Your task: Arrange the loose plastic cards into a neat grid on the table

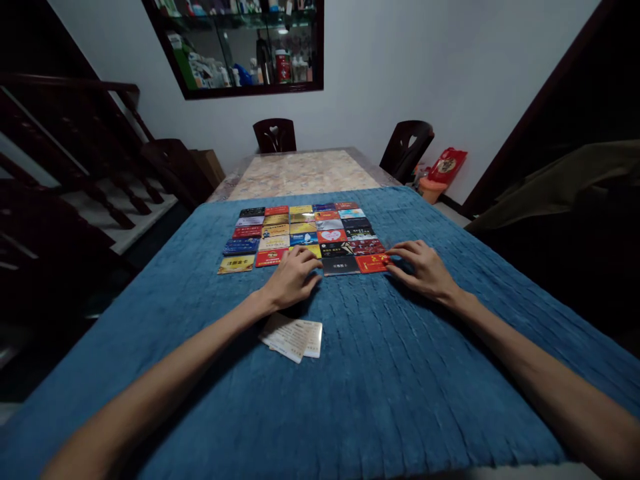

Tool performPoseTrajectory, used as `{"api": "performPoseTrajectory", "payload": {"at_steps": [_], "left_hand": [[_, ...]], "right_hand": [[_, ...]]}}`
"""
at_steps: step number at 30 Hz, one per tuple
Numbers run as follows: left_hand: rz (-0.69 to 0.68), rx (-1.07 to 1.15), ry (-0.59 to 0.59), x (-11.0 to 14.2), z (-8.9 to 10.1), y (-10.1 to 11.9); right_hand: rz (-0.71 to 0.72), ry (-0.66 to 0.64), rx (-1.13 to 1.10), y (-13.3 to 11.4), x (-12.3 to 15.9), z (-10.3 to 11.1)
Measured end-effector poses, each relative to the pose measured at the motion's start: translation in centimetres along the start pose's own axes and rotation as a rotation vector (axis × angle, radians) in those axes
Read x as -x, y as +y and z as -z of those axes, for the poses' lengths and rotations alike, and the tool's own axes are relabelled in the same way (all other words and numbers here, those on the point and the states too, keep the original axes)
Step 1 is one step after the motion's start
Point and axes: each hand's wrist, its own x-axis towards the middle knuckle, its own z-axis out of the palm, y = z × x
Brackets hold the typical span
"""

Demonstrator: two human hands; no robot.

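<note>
Rows of plastic cards lie edge to edge on a blue cloth, many in gold, red, blue or black. My left hand (294, 277) rests low over the front row, fingers bent and thumb apart, covering whatever lies beneath. To its right is a dark grey card (341, 266). My right hand (423, 270) has thumb and fingertips at the right edge of a red card (371, 264), which lies flat at the row's right end. Left of my left hand are a red card (270, 258) and a gold card (236, 265). A few loose pale cards (295, 337) overlap nearer me.
The blue cloth (380, 373) covers the near part of the table, with patterned tabletop (310, 170) beyond. Dark chairs (275, 136) stand around it. A stair railing (75, 133) is at left; a red bag (449, 165) sits on an orange bin (431, 189) at right.
</note>
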Motion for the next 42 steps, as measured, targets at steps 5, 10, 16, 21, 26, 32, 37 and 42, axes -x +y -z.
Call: {"api": "performPoseTrajectory", "payload": {"at_steps": [5,10,16,21,26,32,37,42], "left_hand": [[-0.008,0.083,0.007,2.9,1.3,-1.3],[0.002,0.185,-0.083,5.3,2.9,-1.8],[0.077,0.252,-0.293,7.5,4.6,-1.3],[0.104,0.248,-0.383,8.4,4.6,-0.9],[0.114,0.242,-0.358,8.6,4.1,-1.1],[0.167,0.22,-0.315,8.6,3.5,-1.3],[0.159,0.191,-0.28,8.6,3.1,-1.3],[0.187,0.156,-0.224,8.5,2.5,-1.4]], "right_hand": [[0.043,0.035,-0.042,-2.9,-0.3,-0.1],[0.193,-0.087,-0.167,-7.2,-0.6,-0.2],[0.374,-0.31,-0.304,-12.9,-0.4,-0.8],[0.416,-0.453,-0.324,-15.4,-0.8,-1.9],[0.398,-0.489,-0.334,-15.4,-1.7,-2.5],[0.406,-0.483,-0.297,-15.3,-3.0,-2.5],[0.397,-0.444,-0.297,-16.2,-4.0,-2.5],[0.409,-0.476,-0.245,-17.0,-4.6,-2.9]]}}
